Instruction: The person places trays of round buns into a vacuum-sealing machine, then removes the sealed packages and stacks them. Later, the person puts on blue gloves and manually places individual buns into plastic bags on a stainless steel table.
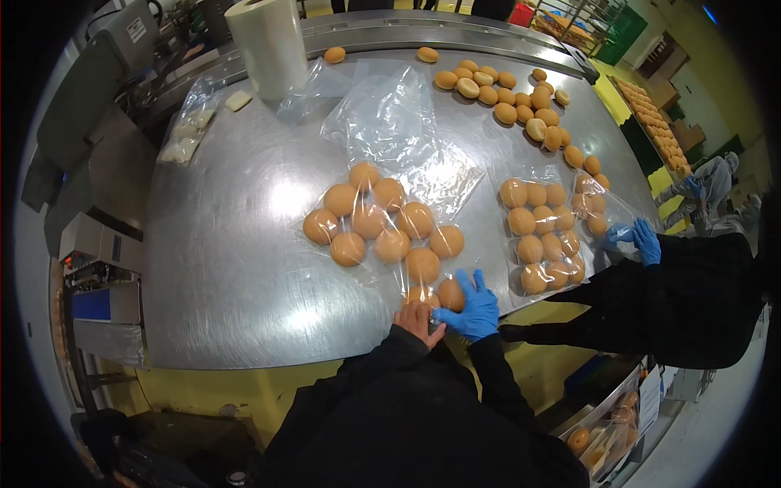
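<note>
- The person's left hand (420, 321), bare, is resting at the near edge of the brushed steel tabletop (228, 268), fingers curled down onto the mouth of a clear plastic bag of round golden-brown buns (382, 224) — its grip looks pinched on the film, though the fingertips are partly hidden.
- The right hand (470, 307), in a blue glove, is lying just beside the left, fingers spread and pressing over the nearest bun (449, 294); this grip is loose and flat, not clenched.
- The bag is stretching away from both hands, up and to the left across the tabletop, its long axis running from the near edge toward the middle; the buns inside are touching one another in a loose cluster.
- Both hands are sitting at the bag's near end — the right is the closer one to a bun.
- To the right, a second filled clear bag (543, 236) is lying well apart, where another person's blue-gloved hands (636, 240) are working.
- Farther back, loose buns (504, 93), an empty crumpled clear bag (390, 114) and a roll of plastic film (268, 45) are sitting.
</note>
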`<action>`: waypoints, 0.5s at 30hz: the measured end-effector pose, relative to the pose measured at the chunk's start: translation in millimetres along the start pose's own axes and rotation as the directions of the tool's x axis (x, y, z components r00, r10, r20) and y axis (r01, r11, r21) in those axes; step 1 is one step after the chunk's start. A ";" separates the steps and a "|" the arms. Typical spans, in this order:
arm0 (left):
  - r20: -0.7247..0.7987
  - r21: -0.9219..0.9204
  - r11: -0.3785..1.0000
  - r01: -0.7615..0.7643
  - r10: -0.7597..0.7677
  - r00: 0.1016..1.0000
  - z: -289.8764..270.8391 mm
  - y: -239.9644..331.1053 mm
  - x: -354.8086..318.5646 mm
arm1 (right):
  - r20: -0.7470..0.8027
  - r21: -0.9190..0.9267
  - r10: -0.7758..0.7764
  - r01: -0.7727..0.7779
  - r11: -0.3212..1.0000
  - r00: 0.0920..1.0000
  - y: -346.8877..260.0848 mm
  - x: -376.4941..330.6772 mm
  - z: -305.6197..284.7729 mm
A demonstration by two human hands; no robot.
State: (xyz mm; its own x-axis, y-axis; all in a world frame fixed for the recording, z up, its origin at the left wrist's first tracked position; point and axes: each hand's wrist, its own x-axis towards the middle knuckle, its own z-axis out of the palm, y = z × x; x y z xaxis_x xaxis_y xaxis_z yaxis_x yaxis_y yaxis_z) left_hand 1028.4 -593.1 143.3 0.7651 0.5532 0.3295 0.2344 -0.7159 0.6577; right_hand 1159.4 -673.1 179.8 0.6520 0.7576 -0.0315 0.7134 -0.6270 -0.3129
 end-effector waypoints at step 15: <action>0.021 -0.257 0.870 0.422 -0.431 0.902 12.0 -11.0 -21.4 | 0.800 0.590 -0.050 -0.768 0.248 0.598 78.7 9.3 58.9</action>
State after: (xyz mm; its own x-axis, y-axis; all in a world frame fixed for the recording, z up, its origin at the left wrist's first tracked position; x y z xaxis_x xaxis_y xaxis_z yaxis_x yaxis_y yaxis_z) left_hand 1016.6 -602.2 120.8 0.6016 0.7988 -0.0007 0.3724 -0.2797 0.8849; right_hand 1206.5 -704.6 99.0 0.1489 0.6300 -0.7622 -0.4755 -0.6302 -0.6138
